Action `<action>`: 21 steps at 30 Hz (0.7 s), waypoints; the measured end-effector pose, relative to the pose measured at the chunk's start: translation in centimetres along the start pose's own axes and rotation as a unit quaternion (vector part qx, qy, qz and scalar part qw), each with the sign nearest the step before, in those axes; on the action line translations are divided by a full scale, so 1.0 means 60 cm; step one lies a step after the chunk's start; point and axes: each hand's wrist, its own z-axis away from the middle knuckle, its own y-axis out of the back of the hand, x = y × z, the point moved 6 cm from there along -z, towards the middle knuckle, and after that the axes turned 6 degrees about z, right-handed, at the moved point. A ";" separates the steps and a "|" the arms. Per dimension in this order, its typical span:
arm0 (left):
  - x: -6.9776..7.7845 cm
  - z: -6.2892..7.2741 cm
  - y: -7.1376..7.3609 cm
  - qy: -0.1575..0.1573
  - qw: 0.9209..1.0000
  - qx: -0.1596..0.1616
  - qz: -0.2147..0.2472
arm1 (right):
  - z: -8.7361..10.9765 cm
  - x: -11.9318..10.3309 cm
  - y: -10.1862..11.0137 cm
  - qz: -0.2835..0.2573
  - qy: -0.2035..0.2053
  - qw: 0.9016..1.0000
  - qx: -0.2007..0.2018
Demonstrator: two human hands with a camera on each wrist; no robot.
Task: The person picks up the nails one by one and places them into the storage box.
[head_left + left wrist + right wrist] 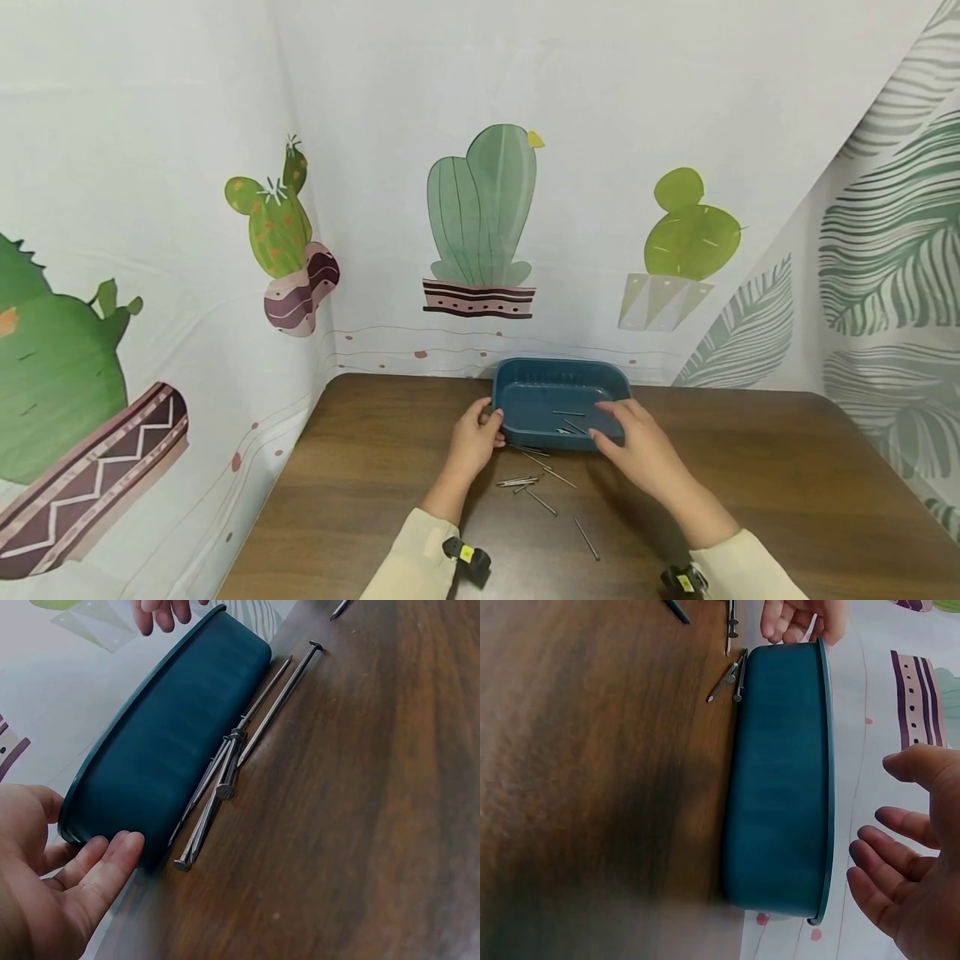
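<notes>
A dark teal plastic tray (555, 377) stands near the back of the table, with several steel nails (568, 413) lying inside it. My left hand (474, 437) holds the tray's left end, thumb at the rim and fingertips against the outer wall, as the left wrist view (82, 877) shows. Over the tray's right front corner hovers my right hand (641, 450), thumb and fingers parted. The right wrist view shows nothing between the fingers of that hand (922, 855). More loose nails (541, 501) are scattered on the tabletop in front, some crossing each other close to the tray's front wall.
The brown wooden table (360, 483) ends at a white cloth backdrop (600, 100) printed with cacti, just behind the tray. One nail (587, 538) lies apart, nearer the front. Each sleeve carries a black wrist camera (467, 557).
</notes>
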 end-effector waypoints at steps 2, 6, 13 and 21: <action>-0.001 -0.001 0.000 0.000 1.000 -0.001 0.002 | 0.005 -0.002 0.001 0.000 0.003 1.000 0.004; -0.002 -0.002 -0.001 0.000 1.000 -0.002 0.001 | 0.013 -0.006 0.002 -0.001 0.007 1.000 0.008; 0.000 -0.001 -0.001 0.001 1.000 -0.004 0.000 | 0.029 -0.014 -0.004 -0.004 0.006 1.000 -0.002; -0.002 -0.001 0.000 0.005 1.000 -0.004 -0.009 | 0.052 -0.018 -0.024 -0.003 0.006 0.998 -0.060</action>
